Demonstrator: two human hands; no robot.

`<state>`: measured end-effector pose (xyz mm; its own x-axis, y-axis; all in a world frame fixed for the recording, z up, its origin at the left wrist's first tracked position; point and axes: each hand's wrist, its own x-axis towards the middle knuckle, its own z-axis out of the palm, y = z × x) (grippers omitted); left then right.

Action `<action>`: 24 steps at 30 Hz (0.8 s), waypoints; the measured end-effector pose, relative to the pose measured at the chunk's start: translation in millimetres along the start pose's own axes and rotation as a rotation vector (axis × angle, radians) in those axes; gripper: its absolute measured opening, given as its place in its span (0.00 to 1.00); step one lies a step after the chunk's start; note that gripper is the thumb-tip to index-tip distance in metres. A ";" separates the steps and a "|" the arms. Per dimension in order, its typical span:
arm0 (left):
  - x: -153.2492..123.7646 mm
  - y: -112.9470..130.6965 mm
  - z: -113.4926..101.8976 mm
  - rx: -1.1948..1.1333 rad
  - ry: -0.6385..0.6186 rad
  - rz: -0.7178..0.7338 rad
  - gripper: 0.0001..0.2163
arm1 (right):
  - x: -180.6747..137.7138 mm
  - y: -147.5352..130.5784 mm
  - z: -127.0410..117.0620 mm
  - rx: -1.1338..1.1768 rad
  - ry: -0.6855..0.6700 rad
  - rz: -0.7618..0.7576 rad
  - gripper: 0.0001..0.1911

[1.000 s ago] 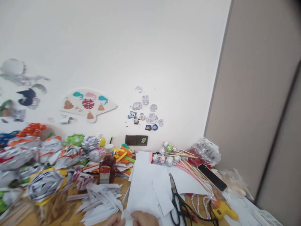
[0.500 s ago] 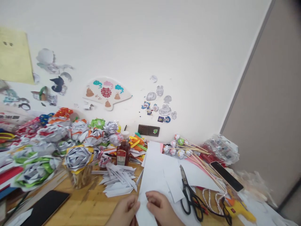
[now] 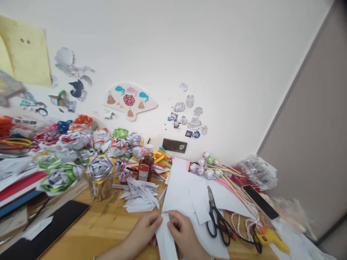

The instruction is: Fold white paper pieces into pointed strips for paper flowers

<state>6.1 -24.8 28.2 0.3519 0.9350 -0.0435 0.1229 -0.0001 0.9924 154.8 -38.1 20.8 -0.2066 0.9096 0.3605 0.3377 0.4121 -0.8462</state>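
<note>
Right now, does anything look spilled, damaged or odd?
Nothing spilled or damaged stands out. The bottle stands upright, and the white paper between left hand and right hand shows no visible tear. The folded strips lie jumbled.

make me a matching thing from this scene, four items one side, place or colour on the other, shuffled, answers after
1. white paper strip
2. scissors
3. labelled bottle
4. fan-shaped decoration

A. up on the wall
B. black-handled
C. between left hand and right hand
D. white-capped

Pairs: 1-C, 2-B, 3-D, 4-A
</note>
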 end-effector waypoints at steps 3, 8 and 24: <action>-0.8 2.2 0.2 -0.021 0.003 0.004 0.23 | -0.6 0.9 -0.4 0.021 0.023 0.033 0.11; -0.7 2.9 -1.0 -0.046 -0.010 0.003 0.22 | -2.9 -5.5 -2.1 -0.011 0.022 -0.029 0.13; -0.7 1.0 -3.1 -0.085 -0.030 0.004 0.22 | -8.1 -4.2 -3.7 -0.360 -0.051 -0.245 0.18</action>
<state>3.1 -24.3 29.6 0.3795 0.9242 -0.0417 0.0428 0.0274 0.9987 158.4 -47.1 22.9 -0.3626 0.7829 0.5056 0.5696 0.6156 -0.5447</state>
